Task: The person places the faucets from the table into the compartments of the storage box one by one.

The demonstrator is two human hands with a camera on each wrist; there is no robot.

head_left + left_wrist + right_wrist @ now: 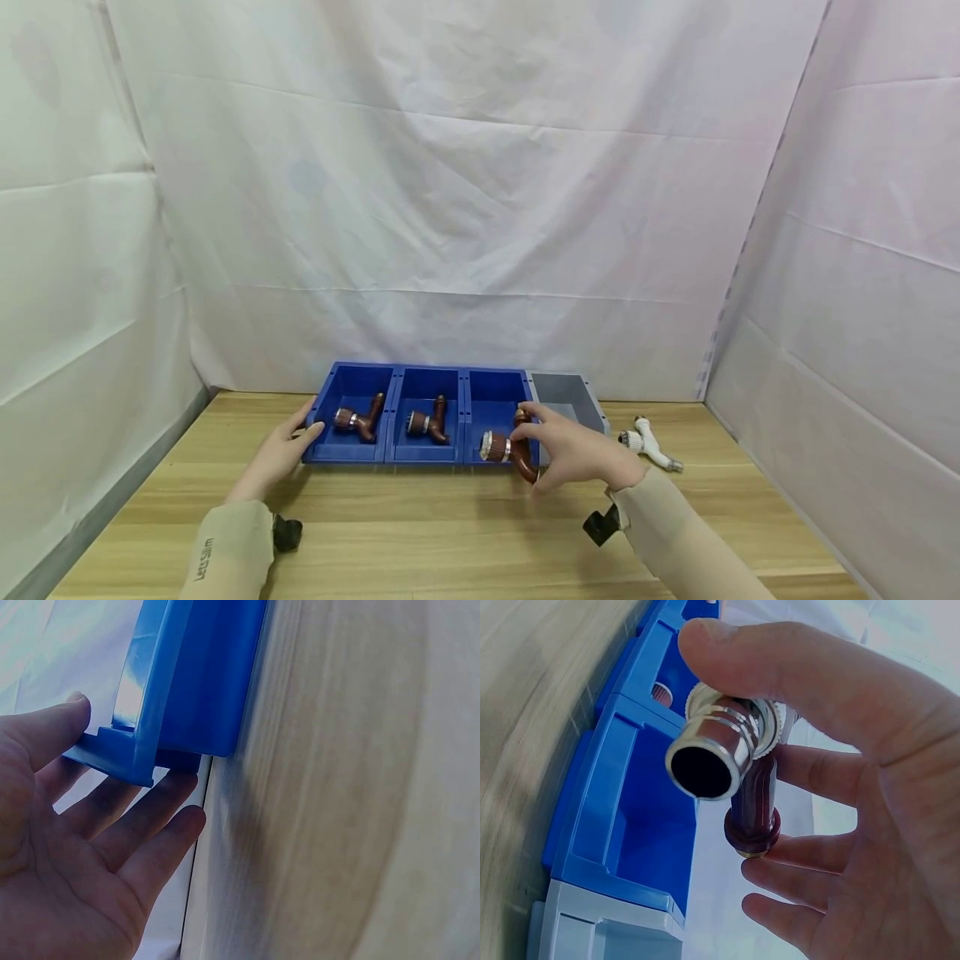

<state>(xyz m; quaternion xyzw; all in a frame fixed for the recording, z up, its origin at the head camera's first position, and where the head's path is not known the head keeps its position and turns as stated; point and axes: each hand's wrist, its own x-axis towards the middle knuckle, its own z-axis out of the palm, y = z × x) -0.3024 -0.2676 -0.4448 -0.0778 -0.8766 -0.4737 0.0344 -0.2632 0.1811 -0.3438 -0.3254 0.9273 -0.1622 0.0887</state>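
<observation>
My right hand (573,450) pinches a brown faucet (522,450) between thumb and fingers, over the front of the third blue bin (498,387). In the right wrist view this faucet's chrome-ringed open spout (705,769) faces the camera. My left hand (281,454) holds the rim of the leftmost blue bin (345,454), thumb by the edge and fingers along its outer side. One brown faucet (363,423) lies in that bin. Another brown faucet (431,422) lies in the second blue bin (423,454). Both have ridged round knobs.
A grey bin (562,392) joins the row's right end. Right of it, a white faucet (651,446) lies on the wooden table (420,533). White cloth (450,208) hangs behind the table and along both sides.
</observation>
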